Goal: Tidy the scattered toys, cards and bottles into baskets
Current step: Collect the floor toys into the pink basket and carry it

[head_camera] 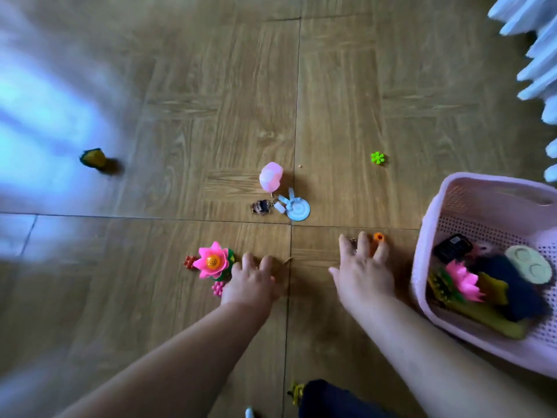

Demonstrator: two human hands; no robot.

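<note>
A pink basket [446, 188] stands at the right, holding a pink lotus flower, a black card-like item, dark cloth and a pale green round toy. On the floor lie a pink lotus toy [212, 260], small red [190, 262] and pink [217, 288] flower pieces, a pink egg-like toy [271, 175] with a keychain figure [261, 207] and a pale blue disc [298, 209], a green flower piece [377, 157] and an orange piece [378, 236]. My left hand [254, 282] reaches beside the lotus, fingers curled. My right hand [363, 268] spreads flat by the orange piece.
A dark yellow-green object [92, 158] lies far left on the wooden floor. White fringed fabric [533, 40] hangs at the top right. A small yellow toy [296, 391] sits near my dark-clothed knee [331, 399] at the bottom.
</note>
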